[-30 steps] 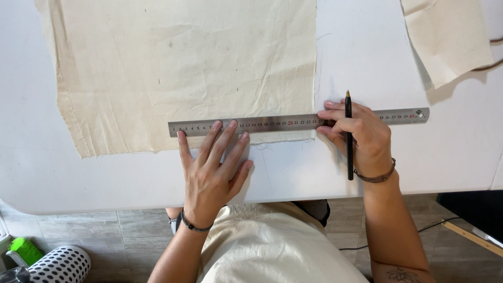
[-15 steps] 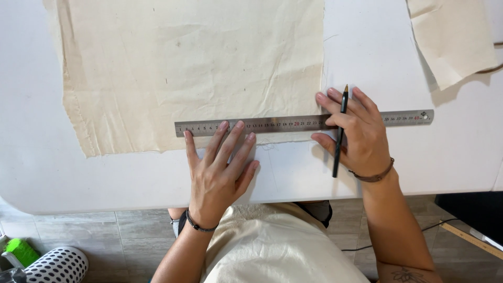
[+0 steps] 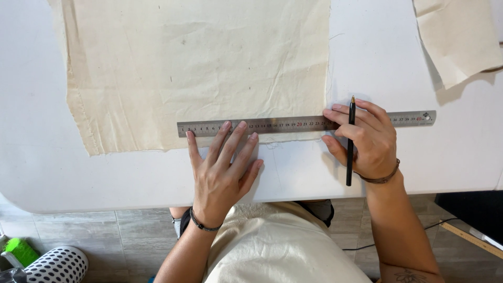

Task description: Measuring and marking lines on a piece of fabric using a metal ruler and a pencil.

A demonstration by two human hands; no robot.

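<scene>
Left hand [image 3: 222,173] flat, fingers spread — pressing steel ruler [image 3: 293,124] onto cream cloth [image 3: 199,68]. Right hand [image 3: 367,139] — fingers closed around black pen [image 3: 350,144], touching ruler on white desk [image 3: 105,173].

A metal ruler [image 3: 306,123] lies across the table [image 3: 78,173], over the near edge of the large cloth [image 3: 199,68], which spreads toward twelve o'clock. The ruler's three o'clock end runs past the cloth onto bare table. The left hand [image 3: 222,170] sits at six o'clock of the ruler, fingertips on it. The right hand [image 3: 367,139] rests on the ruler toward three o'clock, a pen [image 3: 350,141] through its fingers. A second cloth piece [image 3: 458,36] lies at two o'clock.
</scene>
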